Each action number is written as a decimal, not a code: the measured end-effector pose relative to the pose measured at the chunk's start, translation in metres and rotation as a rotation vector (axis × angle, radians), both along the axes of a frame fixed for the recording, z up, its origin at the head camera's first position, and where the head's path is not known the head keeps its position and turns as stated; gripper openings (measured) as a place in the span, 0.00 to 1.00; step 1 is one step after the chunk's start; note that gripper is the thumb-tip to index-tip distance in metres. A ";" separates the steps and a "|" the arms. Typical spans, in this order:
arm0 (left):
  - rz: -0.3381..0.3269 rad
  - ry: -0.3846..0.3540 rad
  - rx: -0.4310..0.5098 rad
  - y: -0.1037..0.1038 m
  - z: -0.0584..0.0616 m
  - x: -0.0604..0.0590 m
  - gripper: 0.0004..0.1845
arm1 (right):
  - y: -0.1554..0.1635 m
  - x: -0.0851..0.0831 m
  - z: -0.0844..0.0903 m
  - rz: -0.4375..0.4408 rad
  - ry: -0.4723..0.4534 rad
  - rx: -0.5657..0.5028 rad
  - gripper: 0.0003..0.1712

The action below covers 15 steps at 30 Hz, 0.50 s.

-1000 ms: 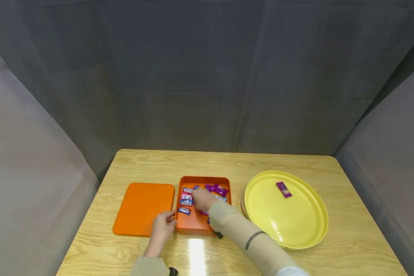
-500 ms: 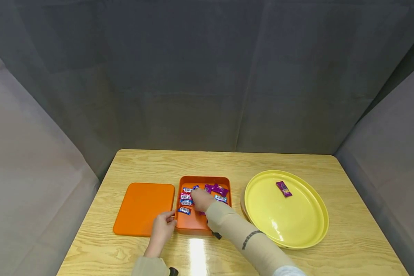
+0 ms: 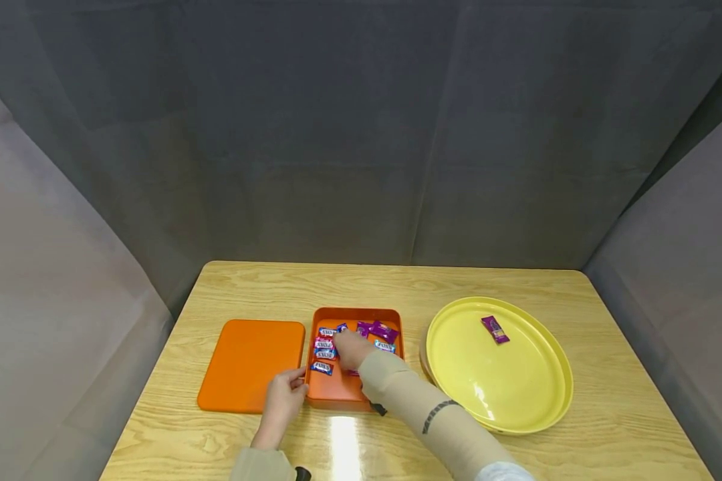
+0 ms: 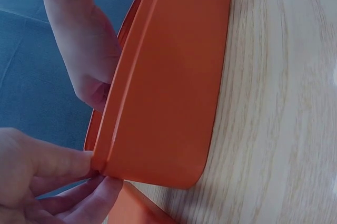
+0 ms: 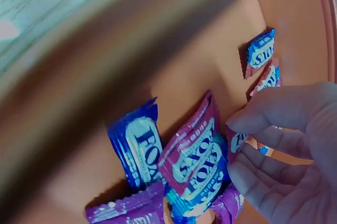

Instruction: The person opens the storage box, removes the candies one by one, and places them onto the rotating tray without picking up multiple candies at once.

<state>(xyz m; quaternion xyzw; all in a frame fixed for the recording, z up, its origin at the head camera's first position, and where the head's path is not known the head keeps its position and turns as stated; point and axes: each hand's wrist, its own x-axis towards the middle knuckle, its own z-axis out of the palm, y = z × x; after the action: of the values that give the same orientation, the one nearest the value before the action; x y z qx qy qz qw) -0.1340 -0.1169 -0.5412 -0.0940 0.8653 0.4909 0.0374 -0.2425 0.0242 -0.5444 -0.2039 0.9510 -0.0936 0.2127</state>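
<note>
An orange box point(image 3: 335, 389) holds several small wrapped candies. My left hand point(image 3: 284, 401) pinches the rim of the box at its near left corner; in the left wrist view thumb and fingers meet at that corner. Inside the box my right hand point(image 3: 351, 349) pinches a small red-wrapped candy point(image 5: 237, 140) between thumb and fingers. Beside it, in the right wrist view, a red candy point(image 5: 184, 153) overlaps others, next to a blue one point(image 5: 131, 153). A blue candy point(image 3: 321, 367) and others line the box's left side. The right hand and sleeve hide part of the box.
A flat orange lid point(image 3: 249, 364) lies left of the box on the wooden table point(image 3: 614, 401). To the right stands a round yellow tray point(image 3: 505, 394) with one purple candy point(image 3: 495, 330) on it. Grey cloth screens point(image 3: 361, 133) surround the table.
My right hand and forearm have shifted slightly to the left inside the box, and the sleeve now covers a candy near its front. My left hand stays at the corner.
</note>
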 end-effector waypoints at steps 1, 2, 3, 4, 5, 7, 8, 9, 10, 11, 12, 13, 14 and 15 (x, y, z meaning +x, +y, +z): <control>0.001 0.000 -0.001 0.000 0.000 0.000 0.18 | 0.001 0.000 0.000 0.001 -0.003 -0.003 0.17; 0.002 0.000 -0.002 0.000 0.000 0.000 0.18 | 0.001 0.000 0.001 0.005 -0.004 -0.005 0.16; 0.000 0.003 -0.004 0.000 0.000 0.000 0.18 | 0.002 -0.001 0.002 0.012 -0.003 -0.007 0.16; -0.001 0.006 -0.008 0.000 0.000 -0.001 0.18 | 0.002 -0.001 0.003 0.019 -0.001 -0.006 0.14; 0.002 0.007 -0.009 0.000 0.000 -0.001 0.18 | 0.003 -0.001 0.004 0.027 0.000 -0.006 0.13; 0.000 0.010 -0.014 0.000 0.000 -0.001 0.18 | 0.004 -0.001 0.008 0.037 -0.006 -0.008 0.12; 0.002 0.010 -0.013 0.000 0.000 -0.002 0.18 | 0.005 -0.002 0.010 0.037 -0.017 -0.012 0.11; -0.001 0.013 -0.016 0.000 0.000 -0.002 0.18 | 0.006 -0.002 0.012 0.035 -0.024 -0.014 0.11; 0.000 0.013 -0.016 0.000 0.000 -0.002 0.17 | 0.007 -0.002 0.015 0.035 -0.030 -0.010 0.11; 0.001 0.013 -0.013 0.000 0.000 -0.002 0.17 | 0.008 -0.002 0.017 0.034 -0.038 -0.015 0.11; 0.000 0.014 -0.012 0.000 0.000 -0.002 0.17 | 0.009 -0.002 0.020 0.034 -0.042 -0.015 0.11; -0.001 0.016 -0.010 0.000 0.000 -0.002 0.17 | 0.009 -0.002 0.023 0.029 -0.046 -0.019 0.12; -0.001 0.017 -0.009 0.000 -0.001 -0.002 0.17 | 0.010 -0.002 0.026 0.032 -0.042 -0.015 0.12; -0.002 0.017 -0.008 0.000 -0.001 -0.002 0.17 | 0.012 -0.003 0.029 0.039 -0.032 -0.011 0.12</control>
<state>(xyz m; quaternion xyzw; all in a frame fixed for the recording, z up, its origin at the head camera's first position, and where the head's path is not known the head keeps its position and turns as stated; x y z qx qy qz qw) -0.1360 -0.1171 -0.5421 -0.0891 0.8676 0.4883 0.0301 -0.2450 0.0358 -0.5151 -0.2219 0.9428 -0.0981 0.2284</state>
